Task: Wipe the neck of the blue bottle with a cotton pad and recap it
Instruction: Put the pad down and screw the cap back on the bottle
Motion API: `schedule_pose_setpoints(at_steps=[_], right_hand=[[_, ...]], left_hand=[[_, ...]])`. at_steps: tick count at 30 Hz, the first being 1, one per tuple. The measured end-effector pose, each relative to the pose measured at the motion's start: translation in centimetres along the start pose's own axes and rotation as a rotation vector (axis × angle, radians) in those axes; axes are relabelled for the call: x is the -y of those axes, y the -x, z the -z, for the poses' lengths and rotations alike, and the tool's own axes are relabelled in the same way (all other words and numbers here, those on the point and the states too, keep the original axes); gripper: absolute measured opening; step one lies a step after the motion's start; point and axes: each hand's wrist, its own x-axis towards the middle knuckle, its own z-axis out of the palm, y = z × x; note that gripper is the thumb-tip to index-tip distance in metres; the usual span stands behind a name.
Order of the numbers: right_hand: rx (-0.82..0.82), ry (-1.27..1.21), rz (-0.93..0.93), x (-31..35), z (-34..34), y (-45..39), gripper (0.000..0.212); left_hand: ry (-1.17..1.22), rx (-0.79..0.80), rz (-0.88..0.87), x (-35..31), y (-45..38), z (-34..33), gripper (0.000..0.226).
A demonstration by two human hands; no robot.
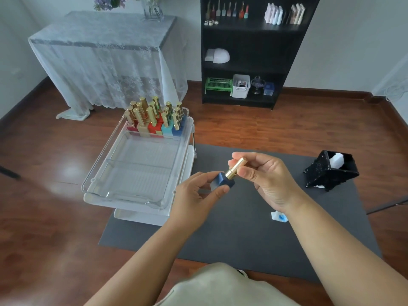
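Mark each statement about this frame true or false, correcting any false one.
1. The left hand holds the square dark-blue bottle. True.
2. The right hand grips the long gold cap. True.
3. The white cotton pad stained blue is pinched in the right hand. False: it lies on the dark grey mat.
4. The clear plastic tray is packed full. False: bottles fill only its far end.
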Motion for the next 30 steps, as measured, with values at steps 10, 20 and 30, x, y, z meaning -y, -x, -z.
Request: schedule_pose_setpoints(at_steps=[10, 20, 30], right_hand=[[-0.104, 0.121, 0.184, 0.0, -5.1, -2.2, 0.012], [0.011, 0.353, 0.277, 2.4, -10.0, -8.6, 0.013], [-0.102, 0.754, 0.226, -1.2, -11.0, -13.8, 0.016]], left_hand=[[0.025, -0.182, 0.005, -0.4, 0.1, 2.4, 0.019], [0.044, -0.293, 0.006, 0.2, -2.4, 7.1, 0.031], [-0.656, 0.074, 0.028, 3.6, -1.8, 11.5, 0.07]])
